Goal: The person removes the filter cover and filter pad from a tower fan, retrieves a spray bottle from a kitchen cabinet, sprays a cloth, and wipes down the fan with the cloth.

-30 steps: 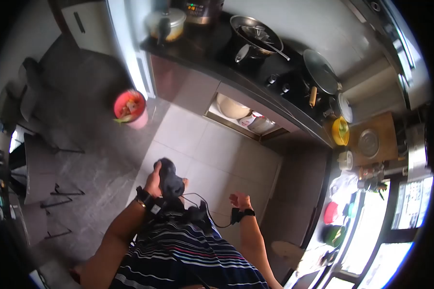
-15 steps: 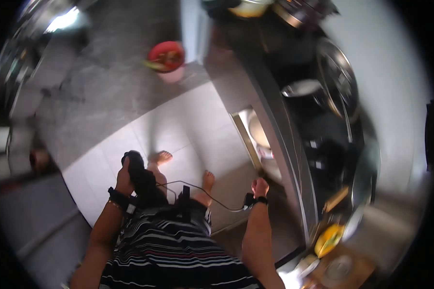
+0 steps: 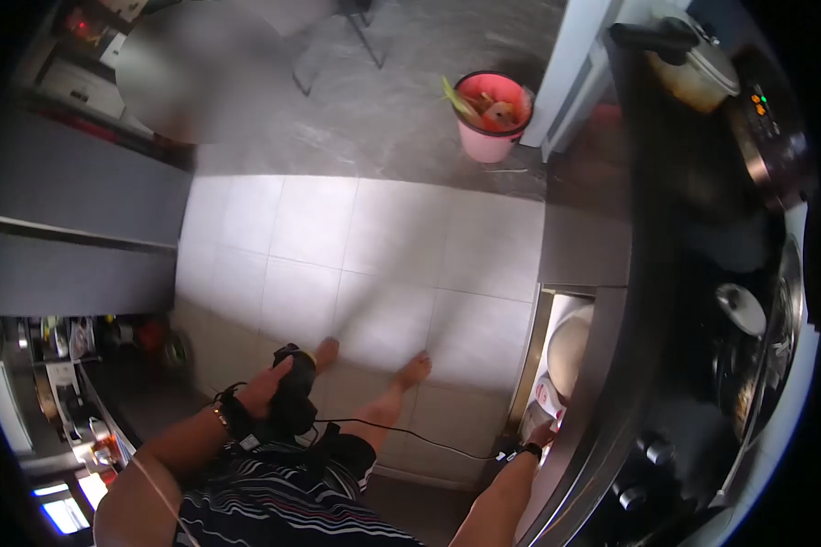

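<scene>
My left hand (image 3: 263, 387) is wrapped round a dark object (image 3: 294, 387) with a rounded shape, held in front of my striped shirt. A thin black cable (image 3: 410, 432) runs from near that object to the band on my right wrist. My right hand (image 3: 542, 434) reaches to the edge of an open drawer (image 3: 527, 365) at the right, beside a white package with red print (image 3: 547, 395). Its fingers are small and partly hidden, so their pose is unclear. A round beige item (image 3: 570, 356) lies in the same drawer.
A pink bin (image 3: 490, 144) with food scraps stands near the doorway. The dark counter (image 3: 652, 301) along the right carries a lidded pot (image 3: 698, 77), a cooker (image 3: 764, 137) and a pan (image 3: 784, 337). Grey cabinets (image 3: 82, 191) line the left. My bare feet are on pale tiles (image 3: 388, 228).
The view has swung round, bringing the counter and drawer to the right side. My right hand has moved to the drawer. My left hand still holds the dark object.
</scene>
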Motion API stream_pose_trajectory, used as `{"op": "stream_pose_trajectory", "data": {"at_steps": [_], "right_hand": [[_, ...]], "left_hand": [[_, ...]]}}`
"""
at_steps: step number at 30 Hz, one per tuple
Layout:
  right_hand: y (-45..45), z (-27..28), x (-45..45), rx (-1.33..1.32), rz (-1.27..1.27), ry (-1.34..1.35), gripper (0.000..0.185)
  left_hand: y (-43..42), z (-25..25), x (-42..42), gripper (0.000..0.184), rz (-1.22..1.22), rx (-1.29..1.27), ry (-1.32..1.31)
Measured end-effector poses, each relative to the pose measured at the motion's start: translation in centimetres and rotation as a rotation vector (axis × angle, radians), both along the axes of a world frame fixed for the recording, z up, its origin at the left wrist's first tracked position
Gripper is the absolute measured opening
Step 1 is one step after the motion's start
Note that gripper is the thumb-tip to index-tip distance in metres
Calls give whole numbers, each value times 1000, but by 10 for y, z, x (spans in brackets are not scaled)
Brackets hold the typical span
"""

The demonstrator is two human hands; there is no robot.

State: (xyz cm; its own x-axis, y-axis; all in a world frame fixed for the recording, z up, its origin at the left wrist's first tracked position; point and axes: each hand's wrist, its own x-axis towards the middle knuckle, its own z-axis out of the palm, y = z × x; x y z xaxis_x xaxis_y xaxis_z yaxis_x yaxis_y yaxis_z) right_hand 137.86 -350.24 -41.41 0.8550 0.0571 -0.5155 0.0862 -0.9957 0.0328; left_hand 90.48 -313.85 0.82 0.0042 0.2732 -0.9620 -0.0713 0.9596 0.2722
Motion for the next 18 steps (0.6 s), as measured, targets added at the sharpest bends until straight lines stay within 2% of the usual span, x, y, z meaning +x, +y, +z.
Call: {"op": "stream_pose_trajectory", "data": {"at_steps": [1,2,4,5,10,11,13,15,18], "right_hand": [[19,25,7,351,-190,-120,41],[29,34,11,546,-223,-198,42],[38,42,17,770,-204,-287,46],[40,49,22,763,-192,-274,46],[48,69,41,529,-681,114,41],[53,76,39,522,-676,117,41],[70,91,26,613,-985,-15,33],[59,77,23,700,-967,0,28],[19,14,20,892,-884,53,22]], "left_hand": [[-5,-6,-5,38,35,5,-16],[-8,-13,-10,38,66,11,-31],[-14,-19,-17,40,55,18,-15],[-17,-21,-21,42,27,25,-3],[-41,-32,-35,39,91,27,126],[-44,-32,-36,40,79,22,129],[-43,-27,-30,40,83,-2,144],[-42,-24,-26,40,88,-13,156],[-43,-19,-25,40,125,23,102]]}}
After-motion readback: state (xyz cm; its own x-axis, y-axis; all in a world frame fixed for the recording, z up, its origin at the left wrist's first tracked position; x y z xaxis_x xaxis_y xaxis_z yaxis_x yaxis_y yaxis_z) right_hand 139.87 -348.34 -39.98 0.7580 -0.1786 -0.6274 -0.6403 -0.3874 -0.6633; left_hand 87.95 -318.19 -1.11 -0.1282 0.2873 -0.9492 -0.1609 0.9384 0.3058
